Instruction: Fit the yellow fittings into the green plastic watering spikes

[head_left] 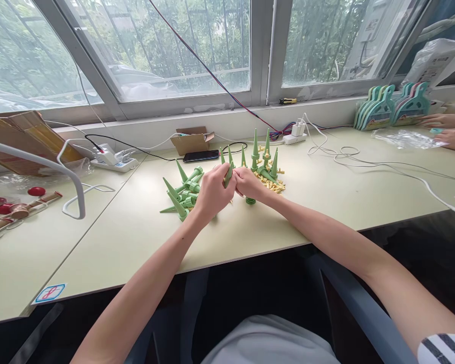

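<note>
My left hand [214, 189] is wrapped round a green plastic spike [229, 175], its pointed end sticking up out of the fist. Pressed against it from the other side is my right hand [249, 183], fingers closed; whatever they pinch is hidden. To the left lies a heap of green spikes [178, 205], some on their sides. More green spikes [255, 149] stand upright beyond my right hand, a few with small yellow pieces fitted on. A pile of small yellow plastic pieces [276, 186] spreads beside them. One green cap [251, 200] shows below my right wrist.
Behind the spikes lie a black phone [201, 155] and a small cardboard box [191, 141]. White cables [379, 163] run across the table's right side, near a co-worker's hands [449, 129] and teal hangers [377, 108]. A white metal bar [74, 177] juts in at left.
</note>
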The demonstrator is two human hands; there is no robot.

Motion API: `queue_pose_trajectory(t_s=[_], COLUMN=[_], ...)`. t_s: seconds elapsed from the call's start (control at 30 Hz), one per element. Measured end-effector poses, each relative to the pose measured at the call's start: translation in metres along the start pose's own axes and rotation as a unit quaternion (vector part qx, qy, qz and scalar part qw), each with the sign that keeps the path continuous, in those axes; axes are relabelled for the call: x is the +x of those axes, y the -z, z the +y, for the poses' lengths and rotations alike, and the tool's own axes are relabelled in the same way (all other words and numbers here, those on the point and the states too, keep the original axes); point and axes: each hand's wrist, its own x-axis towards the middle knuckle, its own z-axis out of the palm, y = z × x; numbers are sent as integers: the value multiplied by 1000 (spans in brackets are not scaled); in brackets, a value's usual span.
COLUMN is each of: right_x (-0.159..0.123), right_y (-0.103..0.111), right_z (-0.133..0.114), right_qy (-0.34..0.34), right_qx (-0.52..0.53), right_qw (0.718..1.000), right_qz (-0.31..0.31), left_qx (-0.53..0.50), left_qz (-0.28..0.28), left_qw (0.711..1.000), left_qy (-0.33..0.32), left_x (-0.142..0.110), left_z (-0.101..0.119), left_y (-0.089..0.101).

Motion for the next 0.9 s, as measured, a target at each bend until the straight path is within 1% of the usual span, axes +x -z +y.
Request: queue_pose_trajectory(t_s=[0.67, 0.9], right_x=[-1, 0], right_y=[0, 0], right_z=[1, 2], right_qy=[6, 8], right_qx=[-7, -7], right_qw=[1000, 1000], right_qz=[-4, -9], left_qx=[-1, 0], left_qz=[-6, -20], left_qw=[1000, 1000], left_qy=[1, 17], left_x=[0, 0], left_z=[-2, 1], left_y=[0, 1])
